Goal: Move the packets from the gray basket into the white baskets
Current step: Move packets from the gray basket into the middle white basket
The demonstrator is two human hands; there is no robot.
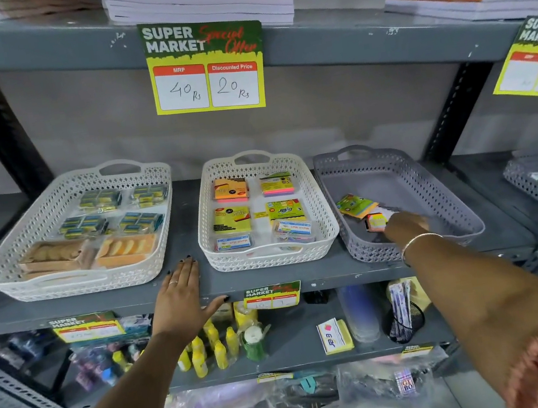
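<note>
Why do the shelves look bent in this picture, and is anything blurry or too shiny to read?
Head view: the wide-angle lens bows the shelf edge and uprights toward the corners. Light is even and soft, with faint shadow under the right hand in the gray basket. The center price sign reads sharply; the sign at the right edge is smeared, and the sleeves at the bottom corners are blurred.

Gray basket (444,179) mostly bare, open from above; two packets (367,212) at its front-left; price sign (205,65) overhangs behind.

Two white baskets (77,227), one gray basket (430,181), two packets (356,205).
</note>
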